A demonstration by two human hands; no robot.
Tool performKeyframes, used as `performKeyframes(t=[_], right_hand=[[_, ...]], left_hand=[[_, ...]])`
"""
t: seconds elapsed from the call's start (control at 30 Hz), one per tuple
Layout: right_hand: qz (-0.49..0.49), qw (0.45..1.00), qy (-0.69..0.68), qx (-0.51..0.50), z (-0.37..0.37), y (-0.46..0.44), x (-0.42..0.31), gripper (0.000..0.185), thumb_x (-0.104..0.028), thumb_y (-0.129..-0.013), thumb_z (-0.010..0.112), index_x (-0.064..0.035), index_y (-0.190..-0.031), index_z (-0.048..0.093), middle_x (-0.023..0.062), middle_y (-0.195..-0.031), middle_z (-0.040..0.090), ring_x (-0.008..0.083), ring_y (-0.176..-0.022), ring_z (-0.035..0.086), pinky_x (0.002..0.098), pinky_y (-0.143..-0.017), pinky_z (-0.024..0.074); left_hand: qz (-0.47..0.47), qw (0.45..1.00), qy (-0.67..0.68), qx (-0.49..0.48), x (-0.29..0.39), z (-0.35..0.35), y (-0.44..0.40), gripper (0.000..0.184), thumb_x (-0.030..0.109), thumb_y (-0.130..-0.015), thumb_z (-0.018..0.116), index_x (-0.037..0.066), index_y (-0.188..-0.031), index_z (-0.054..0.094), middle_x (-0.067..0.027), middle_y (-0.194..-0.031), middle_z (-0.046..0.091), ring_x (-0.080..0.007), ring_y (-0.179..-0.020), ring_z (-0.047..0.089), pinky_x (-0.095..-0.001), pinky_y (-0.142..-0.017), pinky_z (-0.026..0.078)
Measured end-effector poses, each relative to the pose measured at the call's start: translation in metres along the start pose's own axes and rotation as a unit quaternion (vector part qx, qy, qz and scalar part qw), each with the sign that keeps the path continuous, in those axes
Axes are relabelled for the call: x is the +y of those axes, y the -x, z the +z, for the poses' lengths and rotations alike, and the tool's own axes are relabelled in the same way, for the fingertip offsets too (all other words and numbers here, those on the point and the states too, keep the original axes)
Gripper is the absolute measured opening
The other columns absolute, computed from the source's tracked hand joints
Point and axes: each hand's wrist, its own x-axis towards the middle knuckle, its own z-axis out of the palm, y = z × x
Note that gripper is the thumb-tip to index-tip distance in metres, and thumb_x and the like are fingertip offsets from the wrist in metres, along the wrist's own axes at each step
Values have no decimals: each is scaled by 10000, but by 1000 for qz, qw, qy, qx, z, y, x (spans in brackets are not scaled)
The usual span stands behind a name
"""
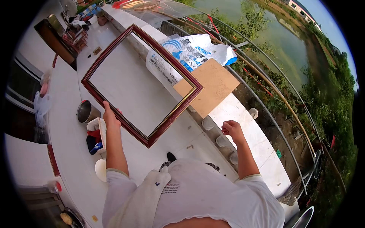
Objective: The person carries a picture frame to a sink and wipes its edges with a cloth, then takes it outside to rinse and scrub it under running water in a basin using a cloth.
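Observation:
My left hand [110,116] is closed on the lower left side of a dark red picture frame [170,120] with a gilt inner edge. The frame is held up in the air, tilted, and the floor and a sack show through its opening. My right hand [233,130] is off the frame, over the white ledge [253,140], with its fingers curled; whether they hold anything small I cannot make out. Between the frame and that hand, a brown board [216,85] lies on the ledge, its left corner seen through the frame.
A white and blue printed sack [194,49] lies on the ledge behind the board. On the left stand a metal bucket [88,111] and a white box [99,131] with cloths in it. Metal rails [262,99] run beyond the ledge, with greenery and water [281,49] past them.

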Motion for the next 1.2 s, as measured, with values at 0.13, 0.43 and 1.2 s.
performKeyframes(t=[0.13,0.43,1.2], right_hand=[[10,1000,11,18,64,-30,-7,326,-227,-877,597,74,-996,623,108,-836,647,161,-713,624,270,-638,528],[76,994,19,74,126,-101,-31,349,-230,-890,587,91,-1026,605,138,-876,652,178,-732,638,281,-646,537],[-268,918,-42,289,475,-459,-312,330,-287,-942,510,42,-968,522,202,-816,594,322,-757,559,405,-719,436]], left_hand=[[-28,1000,12,6,27,10,-69,528,570,-836,610,66,-949,505,-81,-710,524,-207,-609,524,-342,-544,460],[-19,1000,6,11,62,86,-194,556,566,-848,596,36,-987,500,-98,-781,538,-216,-661,529,-364,-587,472],[-93,987,-3,-134,164,279,-450,525,601,-873,518,91,-779,438,-48,-667,474,-204,-599,483,-339,-564,411]])
